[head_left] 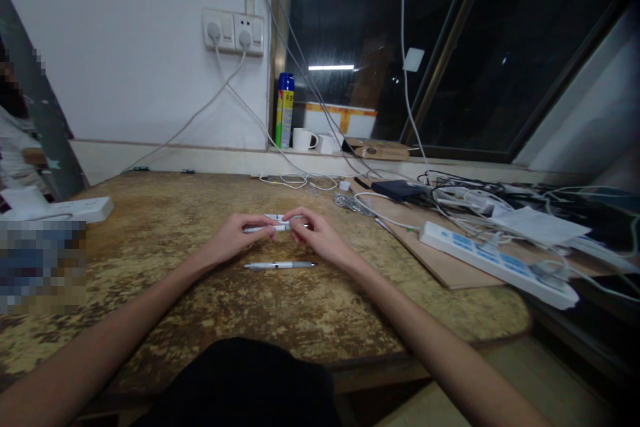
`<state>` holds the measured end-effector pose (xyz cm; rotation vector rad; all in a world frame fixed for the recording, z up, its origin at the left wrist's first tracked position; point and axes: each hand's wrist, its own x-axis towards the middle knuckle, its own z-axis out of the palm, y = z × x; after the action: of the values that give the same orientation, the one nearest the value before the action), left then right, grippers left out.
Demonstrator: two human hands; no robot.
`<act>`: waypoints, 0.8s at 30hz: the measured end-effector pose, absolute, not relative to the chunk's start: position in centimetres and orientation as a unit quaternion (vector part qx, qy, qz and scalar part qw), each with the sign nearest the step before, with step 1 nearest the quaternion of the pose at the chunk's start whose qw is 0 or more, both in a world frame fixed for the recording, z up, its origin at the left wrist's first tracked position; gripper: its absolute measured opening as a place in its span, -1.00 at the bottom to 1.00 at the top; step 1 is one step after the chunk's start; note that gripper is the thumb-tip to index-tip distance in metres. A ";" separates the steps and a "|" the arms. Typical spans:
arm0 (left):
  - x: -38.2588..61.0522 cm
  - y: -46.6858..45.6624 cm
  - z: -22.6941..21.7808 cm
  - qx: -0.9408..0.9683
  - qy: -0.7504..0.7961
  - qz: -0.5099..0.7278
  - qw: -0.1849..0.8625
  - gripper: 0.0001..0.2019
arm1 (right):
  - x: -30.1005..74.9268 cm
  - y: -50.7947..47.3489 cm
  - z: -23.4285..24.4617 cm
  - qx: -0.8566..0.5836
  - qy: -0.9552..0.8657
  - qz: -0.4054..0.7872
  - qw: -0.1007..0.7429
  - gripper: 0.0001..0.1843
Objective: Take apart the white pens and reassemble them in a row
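Between my hands lies a white pen (265, 228), roughly level and running left to right. My left hand (243, 232) pinches its left part between thumb and fingers. Around its right end curl the fingers of my right hand (311, 232), which hide part of it. Just behind, a small whitish thing (274, 218) shows between my fingertips, too small to make out. A second pen (279, 265), white and grey with a dark tip at the right, rests on the worn wooden table (260, 313) on the near side of both hands.
A brown board (435, 267) and a white power strip (495, 267) lie at the right, with tangled cables behind. At the left edge sits another power strip (85, 209). A spray can (285, 112) and white mug (303, 139) stand on the window sill.
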<state>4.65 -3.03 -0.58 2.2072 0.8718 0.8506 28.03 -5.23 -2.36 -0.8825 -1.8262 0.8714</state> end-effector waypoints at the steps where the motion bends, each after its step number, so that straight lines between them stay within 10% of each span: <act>1: 4.7 -3.1 -0.6 0.834 0.331 0.321 0.305 -0.64 | 28.0 -5.2 -2.4 -0.358 -0.738 0.356 0.449 -0.74; 24: 5.0 -2.9 -0.4 0.756 0.400 0.389 0.343 -0.60 | 28.1 -5.2 -1.9 -0.307 -0.709 0.427 0.470 -0.68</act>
<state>4.99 -2.94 -0.35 1.9638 1.0390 1.0123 28.10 -5.15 -1.94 -0.7515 -1.7379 1.0470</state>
